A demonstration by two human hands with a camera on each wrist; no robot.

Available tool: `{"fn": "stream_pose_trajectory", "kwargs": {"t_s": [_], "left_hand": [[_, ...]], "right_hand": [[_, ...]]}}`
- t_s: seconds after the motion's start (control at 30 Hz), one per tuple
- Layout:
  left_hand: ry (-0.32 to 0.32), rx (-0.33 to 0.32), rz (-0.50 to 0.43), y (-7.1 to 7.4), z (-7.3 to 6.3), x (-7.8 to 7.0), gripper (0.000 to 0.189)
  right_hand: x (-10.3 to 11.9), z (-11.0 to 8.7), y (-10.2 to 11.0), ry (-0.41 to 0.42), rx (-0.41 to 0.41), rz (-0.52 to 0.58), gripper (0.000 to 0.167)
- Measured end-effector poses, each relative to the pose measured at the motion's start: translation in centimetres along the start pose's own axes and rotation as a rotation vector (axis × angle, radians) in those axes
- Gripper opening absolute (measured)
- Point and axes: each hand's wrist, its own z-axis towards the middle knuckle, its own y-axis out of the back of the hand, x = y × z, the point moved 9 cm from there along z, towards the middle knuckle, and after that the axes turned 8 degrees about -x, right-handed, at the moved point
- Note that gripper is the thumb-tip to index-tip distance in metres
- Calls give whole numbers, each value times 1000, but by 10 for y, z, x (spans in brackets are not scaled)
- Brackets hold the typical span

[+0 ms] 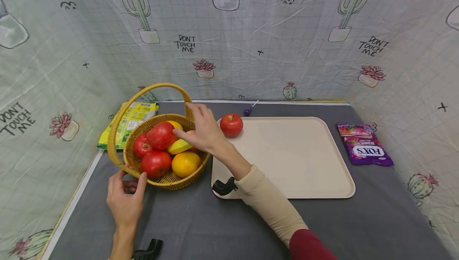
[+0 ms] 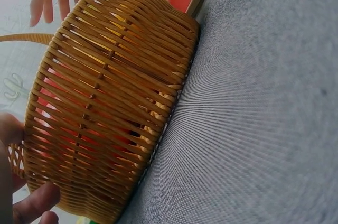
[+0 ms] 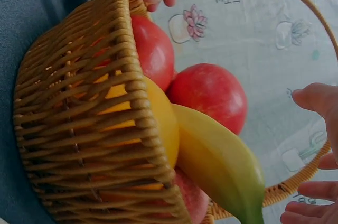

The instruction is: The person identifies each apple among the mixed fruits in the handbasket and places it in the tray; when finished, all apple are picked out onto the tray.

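A yellow-brown wicker basket (image 1: pixel 172 184) with a tall hoop handle stands at the left of the grey table. In it lie red apples (image 1: pixel 156 164), an orange (image 1: pixel 186 164), a banana (image 3: pixel 216 160) and a partly hidden pinkish fruit (image 3: pixel 191 195). My left hand (image 1: pixel 126 200) grips the basket at the near foot of its handle, thumb by the rim. Over the basket's far right side my right hand (image 1: pixel 205 130) hovers with thumb and fingers spread, holding nothing; its fingertips overlap the handle's far foot in the head view.
To the right lies a beige tray (image 1: pixel 287 160), with a red apple (image 1: pixel 231 125) at its far left corner. A purple lollipop (image 1: pixel 247 112) lies behind it. A purple FOX'S bag (image 1: pixel 363 144) lies far right, and a yellow-green packet (image 1: pixel 138 116) lies behind the basket.
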Motion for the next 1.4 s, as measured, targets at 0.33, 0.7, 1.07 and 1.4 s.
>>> {"fn": "stream_pose_trajectory", "kwargs": {"t_s": [0.33, 0.7, 1.07, 1.4], "left_hand": [[10, 28, -1, 0, 1, -2, 49], [2, 30, -1, 1, 1, -2, 49], [-5, 13, -4, 1, 2, -1, 48], [-15, -3, 7, 2, 0, -1, 47]], "right_hand": [[10, 4, -25, 28, 83, -43, 83], [26, 10, -49, 62, 171, -121, 83], [33, 15, -70, 48, 239, -173, 77], [38, 15, -89, 51, 328, -245, 80]]}}
